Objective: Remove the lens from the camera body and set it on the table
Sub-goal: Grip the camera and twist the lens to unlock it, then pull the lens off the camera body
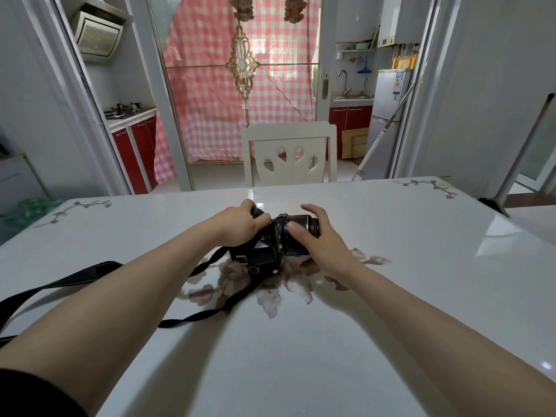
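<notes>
A black DSLR camera body (261, 251) is held just above the middle of a glossy white tabletop (391, 266), over a printed floral motif (288, 291) on the surface. The body is turned so that its lens (296, 234) points to the right and slightly away from the wearer. The lens is seen attached to the body, its mount ring meeting the front of the camera.

The left hand (240, 225) is clenched around the far end of the camera body, the fingers (262, 219) wrapped over its top edge. The right hand (319, 239) is laid over the lens barrel from the near side; the thumb is pressed against the barrel close to the mount, while the other fingers are curled above the far end of the lens, spread and only partly closed. Whether those fingers touch the barrel cannot be told.

A black neck strap (75, 276) is trailed from the camera across the tabletop toward the left edge, passing under the left forearm, with a second length looped back near the middle.

A cream chair (288, 155) is drawn up at the far side of the tabletop, and a pink checked curtain (210, 85) is hung behind a glass door.
</notes>
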